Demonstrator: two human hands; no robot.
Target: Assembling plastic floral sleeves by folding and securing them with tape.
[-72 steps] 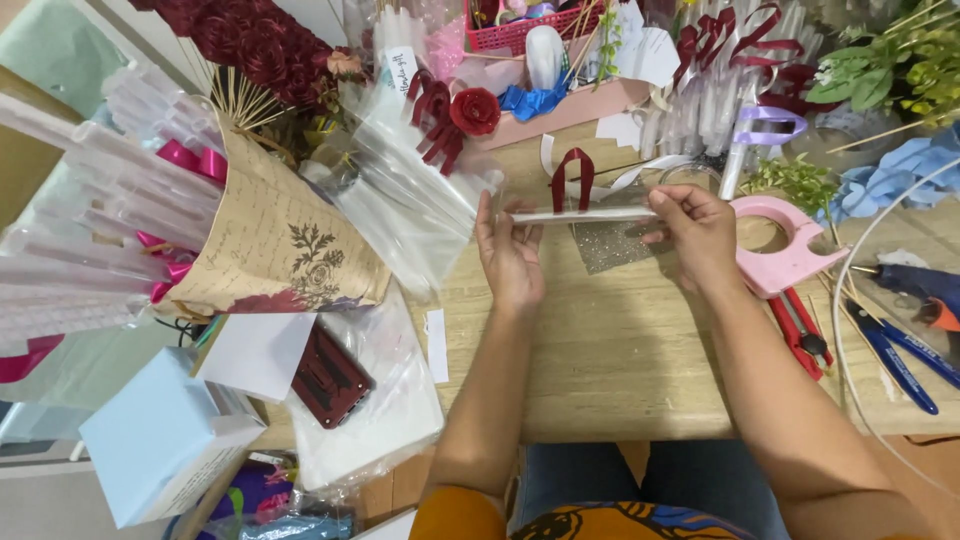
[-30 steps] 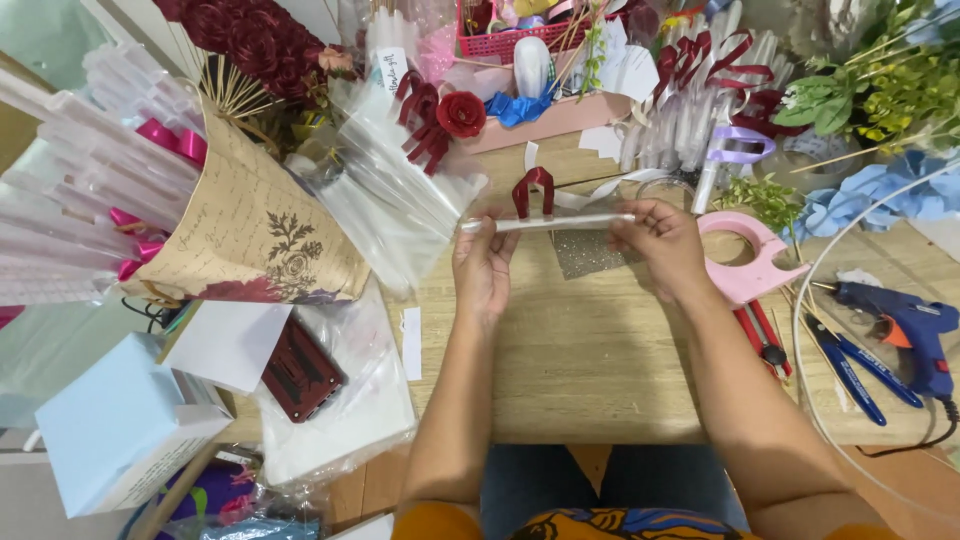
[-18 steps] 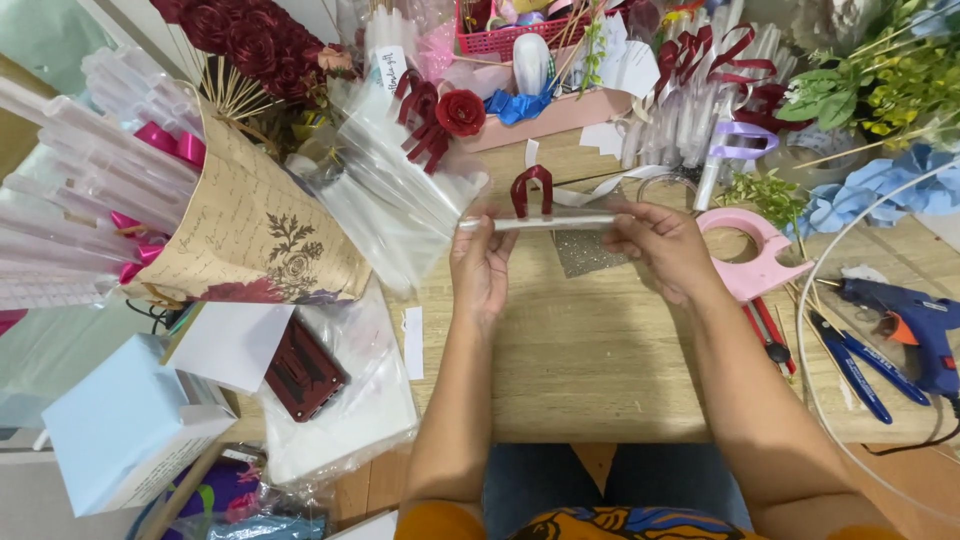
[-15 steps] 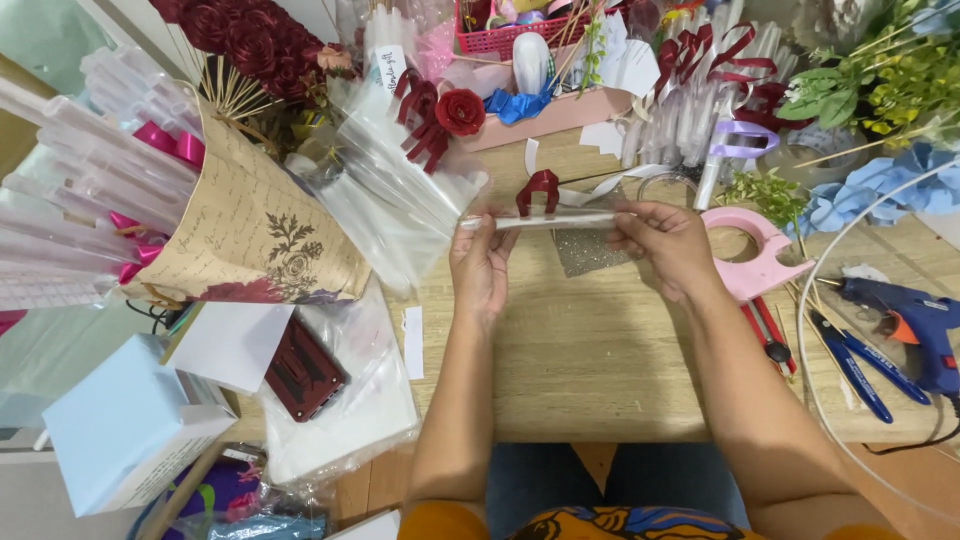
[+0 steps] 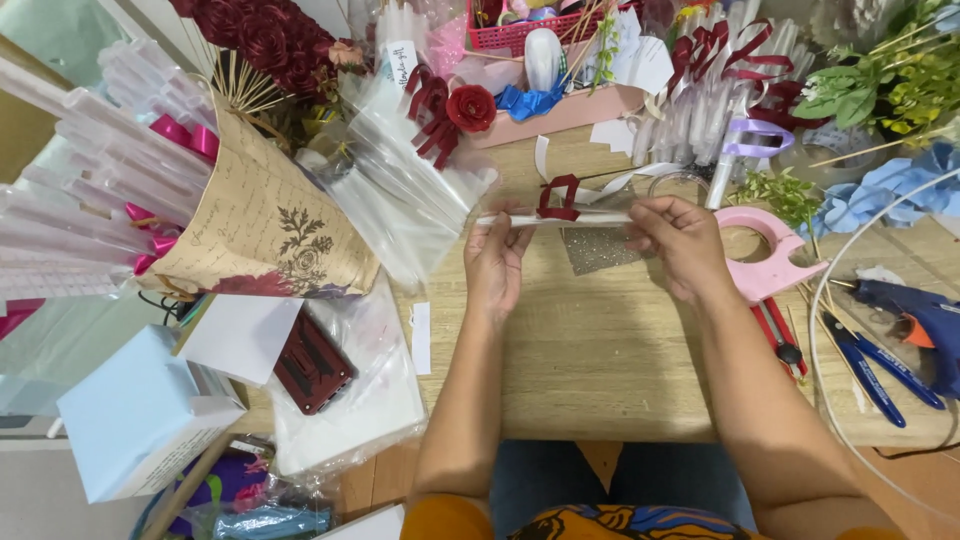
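Clear sleeve stretches level between pinching left hand and right hand; bare wooden table lies open beneath both hands

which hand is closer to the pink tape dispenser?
Right. The right hand holds one end of the thin clear sleeve just left of the pink tape dispenser, almost touching it. The left hand grips the sleeve's far end, well away.
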